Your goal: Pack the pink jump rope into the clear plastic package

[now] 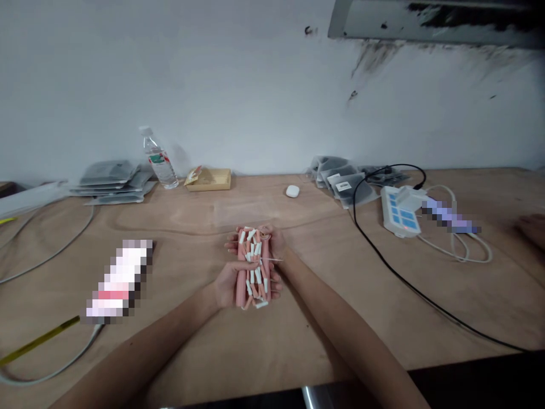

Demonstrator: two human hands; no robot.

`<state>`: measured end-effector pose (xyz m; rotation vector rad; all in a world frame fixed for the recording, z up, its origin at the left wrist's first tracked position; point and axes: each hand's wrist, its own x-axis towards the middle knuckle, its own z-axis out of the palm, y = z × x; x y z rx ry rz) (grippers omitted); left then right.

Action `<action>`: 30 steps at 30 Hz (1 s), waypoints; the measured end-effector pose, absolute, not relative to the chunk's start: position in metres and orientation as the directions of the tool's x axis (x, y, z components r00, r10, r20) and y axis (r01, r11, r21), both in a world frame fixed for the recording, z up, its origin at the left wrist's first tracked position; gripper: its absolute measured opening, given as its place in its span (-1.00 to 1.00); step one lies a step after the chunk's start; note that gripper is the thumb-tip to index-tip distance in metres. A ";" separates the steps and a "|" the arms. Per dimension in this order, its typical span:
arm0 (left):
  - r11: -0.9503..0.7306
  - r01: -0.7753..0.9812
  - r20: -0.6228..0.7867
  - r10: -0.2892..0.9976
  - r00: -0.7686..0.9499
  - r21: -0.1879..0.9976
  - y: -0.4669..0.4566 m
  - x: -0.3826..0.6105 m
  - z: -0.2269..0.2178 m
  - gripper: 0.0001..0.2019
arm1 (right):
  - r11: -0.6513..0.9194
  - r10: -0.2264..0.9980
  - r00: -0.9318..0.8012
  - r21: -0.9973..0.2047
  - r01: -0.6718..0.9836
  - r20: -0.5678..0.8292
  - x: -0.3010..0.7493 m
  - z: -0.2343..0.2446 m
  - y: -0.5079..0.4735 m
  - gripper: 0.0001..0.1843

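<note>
A bundled beaded jump rope (256, 276) with pink and white segments and two pink handles is held just above the table, between both hands. My left hand (227, 282) is closed around the lower left side of the bundle, its thumb lying across the beads. From the right, my right hand (277, 243) grips the upper part. Fingertips stick out on both sides from beneath the bundle. A thin pale cord or strip shows at the right handle. Under the bundle, most of the fingers are hidden.
Along the wall stand bagged dark items (113, 176), a water bottle (159, 162), a shallow yellow box (215, 180), a white case (292, 191) and more bags (340, 179). A phone (121, 278) lies left; a power strip (398, 213) and cables lie right. Another person's hand (534, 227) rests far right.
</note>
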<state>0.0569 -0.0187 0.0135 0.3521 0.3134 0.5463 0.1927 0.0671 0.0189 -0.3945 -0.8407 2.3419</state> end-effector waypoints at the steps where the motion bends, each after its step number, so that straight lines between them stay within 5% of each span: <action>1: 0.801 -0.446 -0.185 0.547 0.817 0.398 -0.019 0.057 0.013 -0.71 | -0.612 0.635 -0.770 -0.652 -0.448 -0.066 0.192 0.020 0.067 -0.52; 30: 0.803 -0.437 -0.189 0.542 0.819 0.406 -0.018 0.057 0.015 -0.68 | -0.467 0.685 -0.725 -0.807 -0.361 -0.072 0.196 0.036 0.064 -0.38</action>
